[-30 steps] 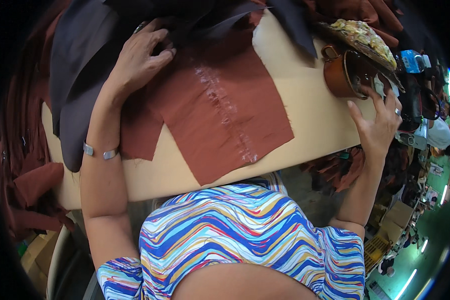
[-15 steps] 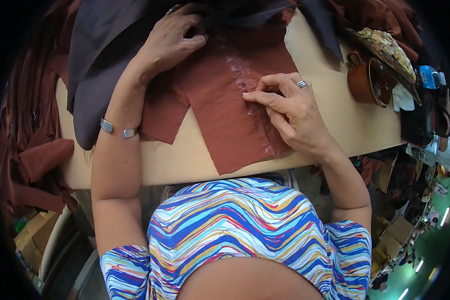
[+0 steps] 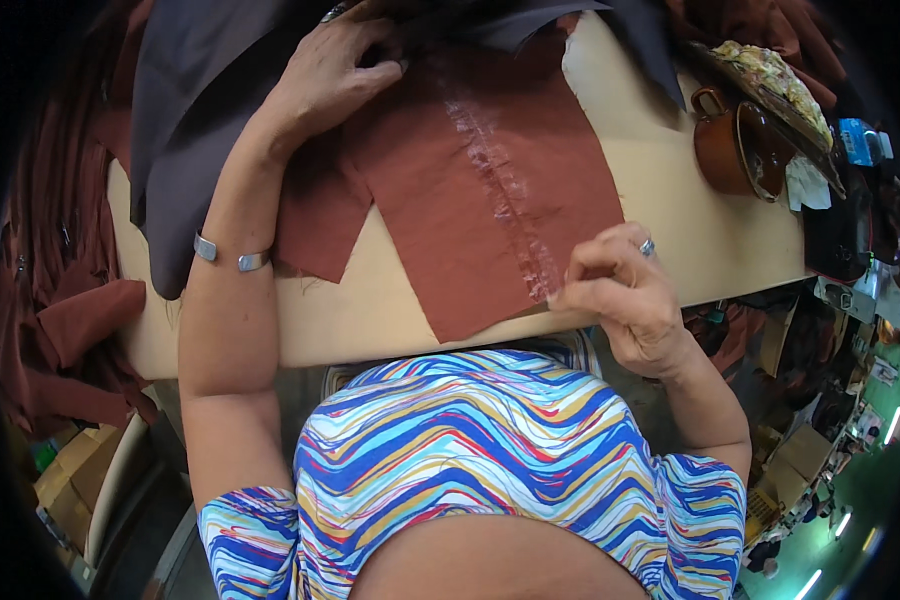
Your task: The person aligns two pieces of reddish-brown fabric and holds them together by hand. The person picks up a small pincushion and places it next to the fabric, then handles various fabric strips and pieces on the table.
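Observation:
A rust-brown cloth piece (image 3: 450, 230) lies flat on the table with a whitish, glossy streak (image 3: 500, 190) running down it. My right hand (image 3: 625, 295) is closed in a pinch at the cloth's near right corner, at the lower end of the streak. Whatever is between those fingertips is too small to make out. At the far left of the piece, my left hand (image 3: 335, 75) curls around dark grey cloth (image 3: 205, 120), its thumb over the brown piece. Some of its fingers are hidden in the dark folds. Another brown flap (image 3: 315, 235) lies beside my left forearm.
A brown ceramic mug (image 3: 725, 150) stands on the cream table (image 3: 670, 240) at the right, under a plate with a patterned cloth (image 3: 775, 85). White tissue (image 3: 808, 183) and a blue-and-white pack (image 3: 860, 142) are beside it. Brown garments (image 3: 60, 260) hang over the left edge.
My right hand has moved down along the streak, from the middle of the brown cloth to its near right corner, still pinched. My left hand has stayed almost in place.

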Available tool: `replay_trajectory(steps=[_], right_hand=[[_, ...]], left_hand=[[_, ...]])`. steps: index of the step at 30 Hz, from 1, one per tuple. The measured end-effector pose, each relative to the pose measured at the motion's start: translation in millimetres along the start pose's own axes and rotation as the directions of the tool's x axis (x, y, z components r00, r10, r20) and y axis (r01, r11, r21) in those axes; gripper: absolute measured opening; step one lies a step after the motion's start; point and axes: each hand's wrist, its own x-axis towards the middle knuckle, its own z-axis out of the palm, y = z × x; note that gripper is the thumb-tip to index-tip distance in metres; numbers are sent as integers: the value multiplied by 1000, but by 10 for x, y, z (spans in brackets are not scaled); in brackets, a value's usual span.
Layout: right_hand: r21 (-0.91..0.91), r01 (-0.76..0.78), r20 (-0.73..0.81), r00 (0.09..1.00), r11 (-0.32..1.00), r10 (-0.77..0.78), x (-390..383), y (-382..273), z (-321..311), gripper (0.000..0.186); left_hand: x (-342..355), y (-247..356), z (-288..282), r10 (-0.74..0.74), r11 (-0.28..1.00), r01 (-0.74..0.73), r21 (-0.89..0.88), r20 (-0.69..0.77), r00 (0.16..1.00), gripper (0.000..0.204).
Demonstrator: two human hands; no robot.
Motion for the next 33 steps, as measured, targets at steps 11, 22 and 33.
replay_trajectory(steps=[11, 22, 33], right_hand=[[-535, 127, 24, 991, 835, -135, 175, 6, 109, 30], [-675, -422, -590, 801, 605, -101, 80, 469, -1324, 73], [-704, -388, -562, 816, 594, -133, -114, 553, -1254, 74]], left_hand=[[13, 82, 2, 20, 992, -24, -125, -37, 999, 25], [3, 136, -57, -65, 986, 69, -155, 31, 997, 26], [12, 162, 17, -33, 983, 22, -182, -61, 998, 17]])
